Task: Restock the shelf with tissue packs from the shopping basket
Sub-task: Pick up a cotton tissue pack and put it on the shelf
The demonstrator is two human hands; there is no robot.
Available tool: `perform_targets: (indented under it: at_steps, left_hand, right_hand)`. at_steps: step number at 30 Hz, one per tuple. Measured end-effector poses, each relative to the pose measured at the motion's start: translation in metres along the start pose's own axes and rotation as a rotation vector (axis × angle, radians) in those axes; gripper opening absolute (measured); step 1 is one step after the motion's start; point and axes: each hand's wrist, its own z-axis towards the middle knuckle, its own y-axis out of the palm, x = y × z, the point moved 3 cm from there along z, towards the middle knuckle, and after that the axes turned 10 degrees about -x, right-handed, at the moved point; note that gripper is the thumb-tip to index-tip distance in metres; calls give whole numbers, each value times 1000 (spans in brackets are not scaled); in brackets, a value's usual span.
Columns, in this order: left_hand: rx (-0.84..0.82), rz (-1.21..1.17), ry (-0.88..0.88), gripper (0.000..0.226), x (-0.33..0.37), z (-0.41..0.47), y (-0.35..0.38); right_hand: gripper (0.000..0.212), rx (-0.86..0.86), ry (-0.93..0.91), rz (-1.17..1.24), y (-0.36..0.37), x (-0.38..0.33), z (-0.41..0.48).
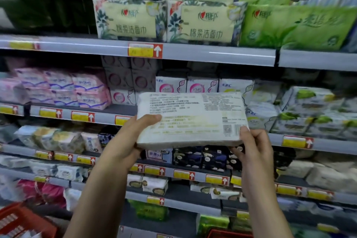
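Note:
A flat white tissue pack [191, 116] with printed text and a barcode faces me, held up in front of the middle shelves. My left hand [131, 137] grips its lower left corner, thumb on top. My right hand [251, 145] grips its lower right corner by the barcode. On the top shelf [212, 54] stand floral cream tissue packs [131, 19] stacked two high, with green packs [293, 27] to their right. The red shopping basket [21, 220] shows at the bottom left corner; its contents are mostly out of view.
Several lower shelves hold pink, white and dark small packs, with yellow-and-red price tags [144, 50] along each rail. The top shelf is dark and bare left of the floral packs. A second red rim [228, 234] shows at the bottom edge.

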Motion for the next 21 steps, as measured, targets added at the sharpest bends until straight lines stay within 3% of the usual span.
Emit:
perform_targets:
  at_steps: [4, 8, 11, 17, 21]
  left_hand:
    - [74, 37, 39, 68, 2, 6, 1]
    - [170, 80, 131, 68, 6, 4, 11]
    - [175, 202, 185, 80, 9, 4, 24]
    - [245, 602, 244, 100, 13, 10, 55]
    - [305, 790, 248, 107, 9, 6, 82]
  right_hand:
    - [31, -59, 52, -112, -2, 0, 4]
    - [83, -126, -145, -717, 7, -7, -1]
    - [103, -263, -396, -1075, 30, -9, 3]
    - [118, -425, -477, -1218, 51, -31, 22]
    - [129, -509, -398, -1026, 56, -34, 23]
